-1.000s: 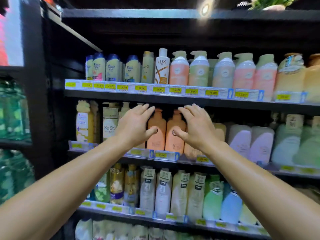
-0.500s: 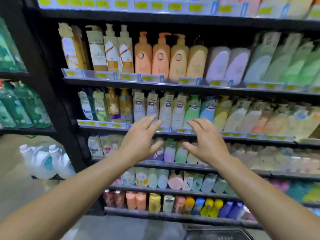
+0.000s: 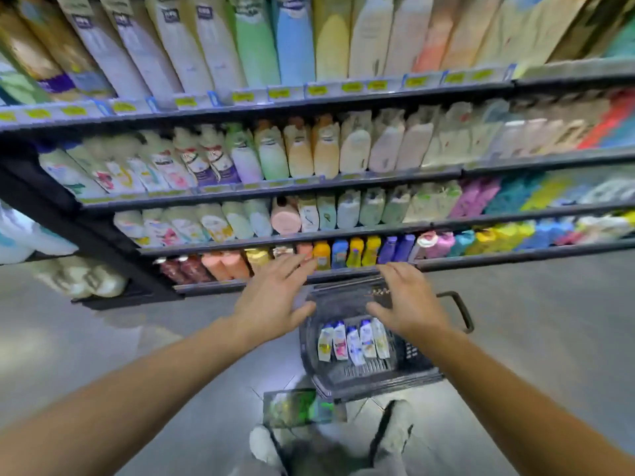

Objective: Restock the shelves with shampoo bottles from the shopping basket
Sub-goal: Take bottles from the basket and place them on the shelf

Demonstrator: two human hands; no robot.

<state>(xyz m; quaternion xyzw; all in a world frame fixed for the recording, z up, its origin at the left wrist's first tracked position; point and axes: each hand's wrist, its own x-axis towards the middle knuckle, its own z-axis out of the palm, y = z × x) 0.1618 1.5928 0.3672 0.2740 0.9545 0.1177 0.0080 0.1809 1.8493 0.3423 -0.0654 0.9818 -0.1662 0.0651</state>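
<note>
We find both arms stretched forward and down over a dark shopping basket (image 3: 360, 379) that stands on the grey floor (image 3: 549, 338) in front of the shelves (image 3: 309, 235). The left hand (image 3: 275, 297) hovers above the basket's far left corner, fingers straight and spread, holding nothing. The right hand (image 3: 409, 300) hovers above the far right side of the basket, fingers likewise extended and empty. The two hands are apart, with the basket's far rim showing between them, and we see neither touching the basket or its contents.

The shampoo bottles (image 3: 354, 340) — five, white with coloured labels — lie side by side in a row on the basket floor, below and between the hands. A black handle (image 3: 462, 310) juts from the basket's right side.

The shelving rises in several tiers, each filled with upright bottles; the lowest tier carries small red, orange, yellow, blue and purple ones, directly behind the hands. Yellow price tags (image 3: 278, 94) line the upper shelf edge. The picture is blurred throughout, so labels cannot be read.

At the near edge of the basket lies a flat greenish object (image 3: 302, 408) — we cannot tell what it is. Below it we note the person's light shoe (image 3: 263, 444).
</note>
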